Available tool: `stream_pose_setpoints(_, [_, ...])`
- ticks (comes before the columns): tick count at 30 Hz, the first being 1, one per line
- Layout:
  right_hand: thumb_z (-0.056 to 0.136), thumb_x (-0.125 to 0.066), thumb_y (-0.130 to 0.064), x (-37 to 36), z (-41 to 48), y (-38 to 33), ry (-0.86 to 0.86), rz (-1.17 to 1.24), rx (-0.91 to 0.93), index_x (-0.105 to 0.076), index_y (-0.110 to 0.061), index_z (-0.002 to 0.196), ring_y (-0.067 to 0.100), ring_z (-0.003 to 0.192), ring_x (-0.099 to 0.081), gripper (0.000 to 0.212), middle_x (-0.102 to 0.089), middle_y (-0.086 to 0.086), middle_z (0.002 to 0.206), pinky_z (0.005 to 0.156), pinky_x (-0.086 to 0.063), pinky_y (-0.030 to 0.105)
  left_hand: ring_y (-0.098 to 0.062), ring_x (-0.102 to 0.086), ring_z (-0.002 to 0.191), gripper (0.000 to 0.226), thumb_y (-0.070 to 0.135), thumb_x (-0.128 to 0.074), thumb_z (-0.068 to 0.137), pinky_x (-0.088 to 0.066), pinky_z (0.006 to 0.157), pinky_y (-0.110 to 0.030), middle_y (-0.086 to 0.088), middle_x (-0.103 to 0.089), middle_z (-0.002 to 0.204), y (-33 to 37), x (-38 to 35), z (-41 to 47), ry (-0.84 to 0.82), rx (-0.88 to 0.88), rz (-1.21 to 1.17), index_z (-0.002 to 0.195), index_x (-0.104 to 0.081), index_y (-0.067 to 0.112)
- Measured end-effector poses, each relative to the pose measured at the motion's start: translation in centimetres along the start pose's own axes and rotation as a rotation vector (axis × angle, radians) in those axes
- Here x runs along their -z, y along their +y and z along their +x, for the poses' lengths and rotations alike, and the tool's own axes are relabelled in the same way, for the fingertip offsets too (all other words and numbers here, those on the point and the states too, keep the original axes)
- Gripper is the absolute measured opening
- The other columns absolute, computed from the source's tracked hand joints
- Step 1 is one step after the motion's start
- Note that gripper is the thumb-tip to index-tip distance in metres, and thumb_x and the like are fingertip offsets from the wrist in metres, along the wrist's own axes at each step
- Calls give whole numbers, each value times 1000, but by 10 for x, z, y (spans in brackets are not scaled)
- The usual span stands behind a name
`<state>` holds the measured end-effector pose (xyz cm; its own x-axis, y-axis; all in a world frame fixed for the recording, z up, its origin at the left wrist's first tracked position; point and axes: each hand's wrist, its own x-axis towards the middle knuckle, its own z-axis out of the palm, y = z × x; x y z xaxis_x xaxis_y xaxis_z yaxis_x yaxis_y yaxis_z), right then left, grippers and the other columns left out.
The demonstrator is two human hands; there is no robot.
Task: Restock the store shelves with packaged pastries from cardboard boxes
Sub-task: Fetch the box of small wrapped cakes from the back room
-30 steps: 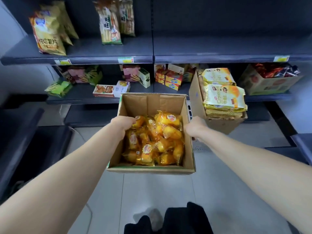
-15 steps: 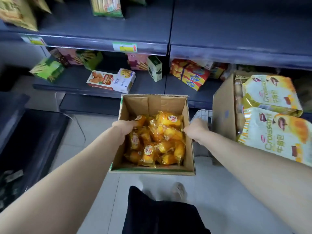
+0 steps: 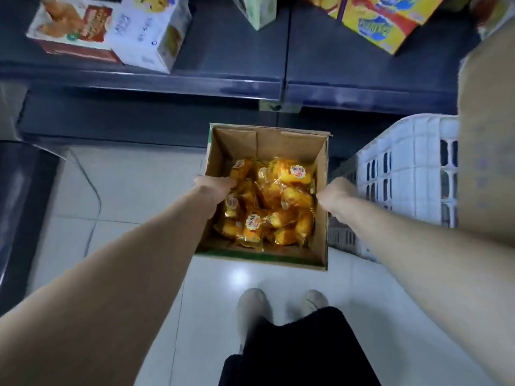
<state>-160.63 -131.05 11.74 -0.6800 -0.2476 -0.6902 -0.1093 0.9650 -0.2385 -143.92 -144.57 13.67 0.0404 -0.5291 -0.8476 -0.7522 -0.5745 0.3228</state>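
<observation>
Since half a second ago, we have bent lower and carried the cardboard box (image 3: 278,146) down toward the floor (image 3: 133,185), so the lower shelf (image 3: 228,51) now fills the top of our view. Inside the box lies a loose heap of yellow-wrapped pastries (image 3: 274,201), well below its rim. Our left hand (image 3: 214,188) clasps the left wall, fingers curled over the rim and in among the packets. Our right hand (image 3: 333,193) grasps the right wall the same way. We cannot tell whether the box bottom touches the tiles yet. Just right of it stands a white crate (image 3: 412,168), and beyond that a second carton (image 3: 487,135). On the shelf sit a few snack boxes (image 3: 111,32) and yellow packs (image 3: 384,20), with bare dark board between them. We judge the restocking barely begun: none of these pastries shows on the shelf, and every packet is left to place.
</observation>
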Motion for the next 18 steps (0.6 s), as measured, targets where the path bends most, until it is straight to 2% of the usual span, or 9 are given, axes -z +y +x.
stream_pose_setpoints(3, [95, -49, -9, -37, 43, 16, -2, 15, -40, -59, 1, 113, 28, 85, -62, 23, -62, 15, 103, 46, -39, 24, -30, -46, 125, 68, 46, -62, 85, -37, 104, -43, -9, -48, 137, -18, -29, 53, -3, 26, -4, 140, -36, 16])
stream_pose_setpoints(5, [95, -49, -9, -57, 68, 23, -11, 16, -59, -59, 1, 113, 28, 86, -62, 23, -61, 15, 102, 53, -44, 26, -31, -49, 123, 67, 47, -62, 85, -38, 103, -45, -9, -50, 135, -27, -46, 83, -30, 45, -15, 139, -36, 16])
stream_pose_setpoints(8, [96, -49, -9, -81, 101, 33, -16, 10, -82, -58, 1, 116, 30, 99, -63, 24, -61, 16, 111, 66, -48, 26, -33, -47, 125, 70, 46, -62, 84, -36, 105, -47, -10, -49, 136, -40, -66, 120, -69, 54, -12, 140, -34, 15])
stream_pose_setpoints(10, [95, -49, -7, -93, 119, 39, -17, -5, -86, -58, 1, 115, 29, 98, -62, 23, -61, 16, 109, 64, -47, 26, -31, -45, 128, 70, 45, -62, 85, -34, 107, -46, -9, -47, 139, -48, -77, 141, -99, 43, -18, 141, -32, 15])
stream_pose_setpoints(13, [94, -46, -4, -110, 139, 48, -24, 10, -99, -58, 2, 112, 26, 85, -58, 22, -57, 15, 97, 55, -43, 26, -30, -48, 125, 69, 45, -62, 85, -37, 104, -44, -8, -49, 137, -57, -86, 160, -141, 26, -51, 140, -32, 16])
stream_pose_setpoints(16, [96, -45, -5, -120, 139, 53, -14, 37, -120, -56, 0, 116, 30, 100, -61, 24, -60, 16, 110, 71, -49, 29, -30, -51, 120, 65, 43, -62, 85, -40, 101, -45, -8, -51, 133, -63, -87, 161, -194, 22, -103, 138, -33, 19])
stream_pose_setpoints(18, [95, -48, -9, -116, 128, 48, 18, 56, -118, -54, -2, 120, 31, 107, -60, 26, -59, 15, 118, 76, -49, 32, -30, -49, 123, 60, 40, -59, 89, -38, 103, -44, -8, -49, 136, -62, -85, 149, -190, 22, -77, 139, -33, 18])
